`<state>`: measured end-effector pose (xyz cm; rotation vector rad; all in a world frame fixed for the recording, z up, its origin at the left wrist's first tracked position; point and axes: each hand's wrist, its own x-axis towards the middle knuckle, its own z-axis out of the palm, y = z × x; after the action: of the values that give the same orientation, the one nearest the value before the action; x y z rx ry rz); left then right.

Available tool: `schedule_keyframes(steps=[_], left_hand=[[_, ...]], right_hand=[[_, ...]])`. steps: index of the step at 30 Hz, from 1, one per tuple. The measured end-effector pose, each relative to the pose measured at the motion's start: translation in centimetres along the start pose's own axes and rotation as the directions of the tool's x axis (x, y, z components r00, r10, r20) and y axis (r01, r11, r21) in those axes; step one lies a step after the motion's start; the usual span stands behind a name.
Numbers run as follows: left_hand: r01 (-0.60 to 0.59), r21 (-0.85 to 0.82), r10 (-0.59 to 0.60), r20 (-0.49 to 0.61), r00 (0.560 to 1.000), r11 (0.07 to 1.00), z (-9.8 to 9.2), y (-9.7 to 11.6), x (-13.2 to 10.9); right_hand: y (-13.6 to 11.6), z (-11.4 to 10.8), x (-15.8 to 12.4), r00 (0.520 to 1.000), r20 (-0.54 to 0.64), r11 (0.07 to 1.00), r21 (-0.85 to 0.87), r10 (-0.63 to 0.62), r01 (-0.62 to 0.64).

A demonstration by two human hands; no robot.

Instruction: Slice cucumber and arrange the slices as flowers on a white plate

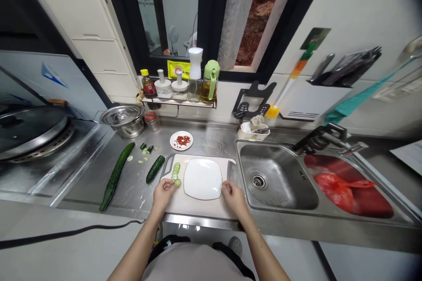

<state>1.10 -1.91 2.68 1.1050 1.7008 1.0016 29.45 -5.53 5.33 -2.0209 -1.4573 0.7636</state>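
Observation:
A white square plate (202,179) rests on the pale cutting board (198,209). At its right rim, my right hand (233,193) is closed with the fingertips on the edge. My left hand (165,194) pinches a round cucumber slice (177,182) at the near end of a short row of overlapping cucumber slices (176,170), left of the plate. Just left of the board lies a cut length of cucumber (155,169). A long whole cucumber (116,177) lies farther left on the steel counter. Small cucumber offcuts (147,149) are scattered between them.
Behind the board sits a small plate of red berries (181,140). A lidded steel pot (124,119) and a jar (152,120) stand at the back left. Right of the board is a sink (277,180), with a red bag (336,191) in the second basin. Seasoning bottles line a shelf (184,103).

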Motion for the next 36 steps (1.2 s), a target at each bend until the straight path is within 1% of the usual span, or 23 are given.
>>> schedule_keyframes(steps=[1, 2, 5, 7, 9, 10, 12, 14, 16, 17, 19, 21, 23, 25, 26, 28, 30, 32, 36], left_hand=[[-0.001, -0.099, 0.005, 0.037, 0.999, 0.995, 0.2, 0.8, 0.0], [0.001, -0.162, 0.012, 0.080, 0.997, 0.987, 0.3, 1.7, 0.0], [-0.011, -0.266, 0.058, 0.168, 0.984, 0.964, 0.9, 4.5, -0.4], [-0.046, -0.274, 0.109, 0.218, 0.970, 0.961, 1.3, 6.2, -0.8], [-0.084, -0.275, 0.156, 0.253, 0.955, 0.958, 1.7, 7.4, -1.3], [-0.101, -0.275, 0.176, 0.264, 0.948, 0.956, 1.9, 7.8, -1.5], [-0.126, -0.265, 0.202, 0.282, 0.938, 0.956, 2.2, 8.3, -1.7], [-0.147, -0.236, 0.212, 0.282, 0.936, 0.961, 2.4, 8.5, -1.9], [-0.145, -0.220, 0.201, 0.261, 0.944, 0.965, 2.5, 8.5, -2.0], [-0.123, -0.230, 0.182, 0.261, 0.948, 0.965, 2.4, 8.5, -2.1], [-0.022, -0.280, 0.111, 0.306, 0.945, 0.960, 2.4, 8.6, -2.3], [0.115, -0.342, 0.032, 0.397, 0.917, 0.933, 2.3, 9.1, -2.5], [0.221, -0.383, -0.018, 0.468, 0.883, 0.897, 2.3, 10.0, -2.8], [0.270, -0.406, -0.036, 0.497, 0.867, 0.873, 2.4, 10.9, -2.9], [0.279, -0.416, -0.039, 0.499, 0.866, 0.866, 2.4, 11.3, -3.0], [0.277, -0.445, -0.033, 0.482, 0.876, 0.852, 2.4, 11.9, -3.0], [0.258, -0.480, -0.013, 0.455, 0.890, 0.839, 2.5, 12.1, -3.0], [0.225, -0.502, 0.017, 0.433, 0.901, 0.835, 2.6, 11.9, -2.9], [0.122, -0.500, 0.097, 0.391, 0.915, 0.858, 2.8, 11.3, -2.7]], right_hand=[[-0.9, -0.2, 0.2, 1.000, 0.001, 0.999, 0.024, -0.023, 0.023], [-2.1, -0.3, 0.3, 0.999, 0.007, 0.997, 0.051, -0.053, 0.052], [-5.8, -0.6, 0.8, 0.982, 0.021, 0.966, 0.182, -0.190, 0.183], [-8.1, -0.6, 0.9, 0.944, 0.033, 0.919, 0.245, -0.328, 0.310], [-9.8, -0.5, 1.0, 0.895, 0.045, 0.871, 0.257, -0.444, 0.419], [-10.3, -0.4, 0.9, 0.875, 0.063, 0.856, 0.252, -0.480, 0.452], [-10.9, -0.3, 0.9, 0.852, 0.087, 0.843, 0.227, -0.516, 0.487], [-11.0, -0.4, 0.7, 0.847, 0.091, 0.843, 0.198, -0.524, 0.501], [-10.9, -0.7, 0.6, 0.840, 0.064, 0.835, 0.169, -0.539, 0.523], [-10.9, -0.9, 0.5, 0.831, 0.044, 0.826, 0.154, -0.554, 0.542], [-10.7, -1.4, 0.3, 0.801, 0.002, 0.796, 0.118, -0.599, 0.594], [-10.6, -1.7, 0.2, 0.757, -0.022, 0.754, 0.083, -0.653, 0.652], [-10.4, -1.8, 0.2, 0.713, -0.028, 0.711, 0.060, -0.700, 0.700], [-10.3, -1.8, 0.2, 0.684, -0.031, 0.682, 0.049, -0.729, 0.729], [-10.2, -1.8, 0.2, 0.676, -0.033, 0.674, 0.047, -0.737, 0.737], [-10.0, -1.6, 0.2, 0.670, -0.037, 0.669, 0.050, -0.741, 0.742], [-9.9, -1.5, 0.2, 0.678, -0.033, 0.676, 0.062, -0.734, 0.734], [-9.8, -1.3, 0.2, 0.703, -0.029, 0.699, 0.084, -0.710, 0.710], [-9.6, -1.0, 0.1, 0.759, -0.023, 0.748, 0.153, -0.651, 0.646]])
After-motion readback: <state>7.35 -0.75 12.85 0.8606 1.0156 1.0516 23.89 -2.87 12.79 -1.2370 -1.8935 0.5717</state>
